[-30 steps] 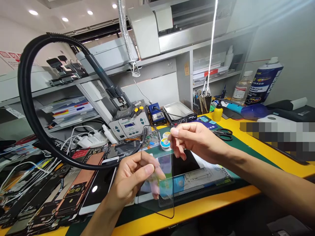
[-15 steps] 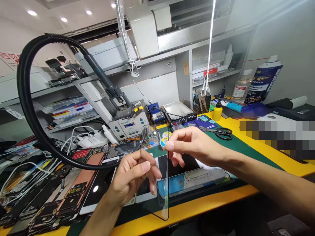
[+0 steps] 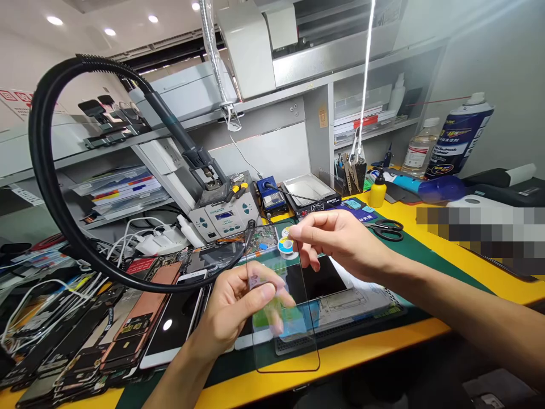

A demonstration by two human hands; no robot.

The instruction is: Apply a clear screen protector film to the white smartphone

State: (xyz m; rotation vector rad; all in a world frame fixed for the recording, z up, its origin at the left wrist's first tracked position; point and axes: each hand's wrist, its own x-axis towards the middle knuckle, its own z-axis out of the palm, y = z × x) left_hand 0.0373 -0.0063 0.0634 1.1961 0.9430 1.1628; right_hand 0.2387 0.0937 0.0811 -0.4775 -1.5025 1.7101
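Note:
A clear phone-sized glass sheet (image 3: 287, 349) with a thin dark border hangs tilted over the near edge of the bench. My left hand (image 3: 240, 304) is closed on its left side, thumb in front and fingers showing through from behind. At the upper right corner, the thumb and forefinger of my right hand (image 3: 340, 241) pinch together; the other fingers curl under. Behind the glass lie a dark-screened device (image 3: 326, 278) and a grey and blue board (image 3: 357, 307), partly covered. A small solder spool (image 3: 286, 245) stands just beyond my right fingertips.
Left of my hands lie several phones and phone parts, including a white-framed phone (image 3: 170, 324). A black hose (image 3: 40, 187) loops above them. Behind stands a rework station (image 3: 223, 216). To the right are scissors (image 3: 387, 229), a yellow bottle (image 3: 377, 193) and a spray can (image 3: 457, 139).
The glass sheet has turned to face me more, its lower end shifting right. Both hands moved slightly, the left to the right, the right hand slightly up.

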